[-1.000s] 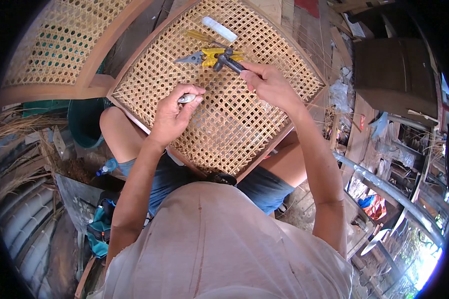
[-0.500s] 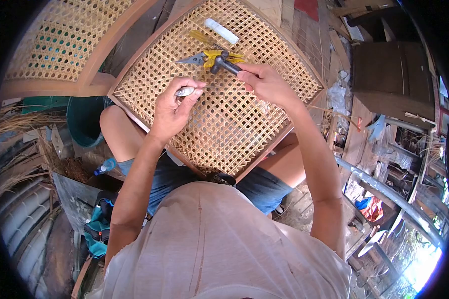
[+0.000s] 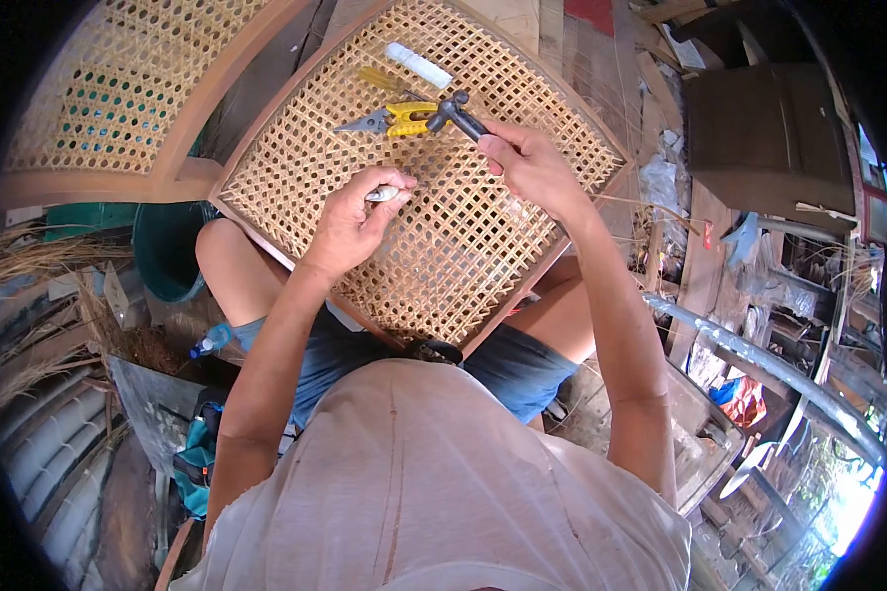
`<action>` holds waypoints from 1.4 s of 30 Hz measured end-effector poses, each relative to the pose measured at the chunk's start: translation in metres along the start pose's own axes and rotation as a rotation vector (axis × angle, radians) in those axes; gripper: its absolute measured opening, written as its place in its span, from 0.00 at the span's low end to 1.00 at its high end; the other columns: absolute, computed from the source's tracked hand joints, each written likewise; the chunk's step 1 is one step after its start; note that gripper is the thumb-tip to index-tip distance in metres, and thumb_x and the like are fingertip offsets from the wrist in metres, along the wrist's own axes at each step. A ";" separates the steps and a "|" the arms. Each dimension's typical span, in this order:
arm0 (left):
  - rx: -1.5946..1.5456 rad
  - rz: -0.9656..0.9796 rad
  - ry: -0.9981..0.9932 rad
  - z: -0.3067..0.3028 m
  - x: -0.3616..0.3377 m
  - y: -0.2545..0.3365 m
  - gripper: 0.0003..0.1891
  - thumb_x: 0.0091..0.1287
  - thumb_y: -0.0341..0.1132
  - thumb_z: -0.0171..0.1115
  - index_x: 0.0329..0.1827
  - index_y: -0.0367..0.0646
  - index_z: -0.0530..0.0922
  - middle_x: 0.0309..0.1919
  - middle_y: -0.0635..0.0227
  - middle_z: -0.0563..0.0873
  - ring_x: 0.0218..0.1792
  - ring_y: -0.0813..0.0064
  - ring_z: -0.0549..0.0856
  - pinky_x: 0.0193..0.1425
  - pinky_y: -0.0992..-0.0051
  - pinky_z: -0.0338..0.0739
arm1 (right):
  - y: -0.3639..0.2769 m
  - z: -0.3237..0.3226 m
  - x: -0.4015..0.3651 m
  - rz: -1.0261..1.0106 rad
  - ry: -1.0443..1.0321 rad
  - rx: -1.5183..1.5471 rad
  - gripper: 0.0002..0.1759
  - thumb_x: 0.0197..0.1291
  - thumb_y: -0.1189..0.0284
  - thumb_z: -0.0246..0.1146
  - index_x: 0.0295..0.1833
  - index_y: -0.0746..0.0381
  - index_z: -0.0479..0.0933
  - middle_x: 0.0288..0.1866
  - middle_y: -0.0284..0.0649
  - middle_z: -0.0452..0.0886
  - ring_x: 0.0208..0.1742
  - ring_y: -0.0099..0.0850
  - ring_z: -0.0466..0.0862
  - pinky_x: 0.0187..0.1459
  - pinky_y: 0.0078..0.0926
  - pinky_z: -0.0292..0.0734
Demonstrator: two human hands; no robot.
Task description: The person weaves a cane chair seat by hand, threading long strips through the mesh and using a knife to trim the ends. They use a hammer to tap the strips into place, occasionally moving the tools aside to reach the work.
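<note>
A woven cane seat panel [image 3: 463, 246] in a wooden frame rests on my lap. My left hand [image 3: 350, 222] pinches a small white-handled tool [image 3: 384, 193] against the weave near the panel's middle. My right hand [image 3: 527, 163] grips the dark handle of a small hammer [image 3: 455, 110], whose head is raised just above the cane. Yellow-handled snips [image 3: 392, 119], a yellow-handled tool [image 3: 376, 79] and a white cylinder [image 3: 419, 65] lie on the far part of the panel.
A second caned frame [image 3: 108, 89] stands at the upper left, with a green bucket [image 3: 168, 241] below it. A dark wooden box [image 3: 759, 128] sits at the upper right. Wood scraps, cane strands and clutter cover the floor on both sides.
The hammer in my right hand has lifted and shifted slightly right, away from the snips. My left hand stays pinched on the white tool at about the same spot.
</note>
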State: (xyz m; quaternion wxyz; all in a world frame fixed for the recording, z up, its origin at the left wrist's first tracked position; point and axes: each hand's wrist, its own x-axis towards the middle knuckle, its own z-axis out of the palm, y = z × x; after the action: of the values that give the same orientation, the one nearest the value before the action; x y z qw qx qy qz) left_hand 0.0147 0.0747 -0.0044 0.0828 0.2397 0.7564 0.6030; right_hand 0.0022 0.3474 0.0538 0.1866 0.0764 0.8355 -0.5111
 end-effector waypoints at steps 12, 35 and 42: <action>-0.125 -0.019 0.194 -0.007 -0.012 0.025 0.08 0.74 0.26 0.67 0.53 0.38 0.81 0.51 0.60 0.91 0.49 0.74 0.90 0.56 0.74 0.83 | 0.013 -0.004 -0.018 0.022 -0.154 -0.147 0.22 0.78 0.61 0.59 0.69 0.60 0.81 0.31 0.38 0.82 0.33 0.28 0.81 0.39 0.28 0.76; 0.360 0.231 -0.353 0.022 -0.132 0.006 0.16 0.65 0.28 0.71 0.56 0.43 0.85 0.61 0.65 0.85 0.52 0.61 0.86 0.56 0.63 0.85 | 0.040 0.114 -0.137 -0.140 0.146 -0.477 0.10 0.71 0.70 0.65 0.53 0.62 0.81 0.47 0.48 0.83 0.48 0.52 0.85 0.49 0.47 0.80; 0.355 0.194 -0.255 -0.020 -0.124 0.008 0.15 0.63 0.31 0.74 0.53 0.47 0.86 0.57 0.68 0.87 0.55 0.63 0.86 0.58 0.63 0.83 | 0.042 0.129 -0.146 -0.157 0.235 -0.564 0.11 0.70 0.71 0.65 0.56 0.60 0.82 0.51 0.45 0.83 0.52 0.49 0.84 0.55 0.48 0.78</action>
State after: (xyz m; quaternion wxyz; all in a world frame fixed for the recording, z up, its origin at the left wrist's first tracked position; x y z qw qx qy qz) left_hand 0.1165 0.0014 -0.0117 0.0759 0.3961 0.8075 0.4306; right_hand 0.1798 0.2622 0.0228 0.0628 0.0154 0.9635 -0.2597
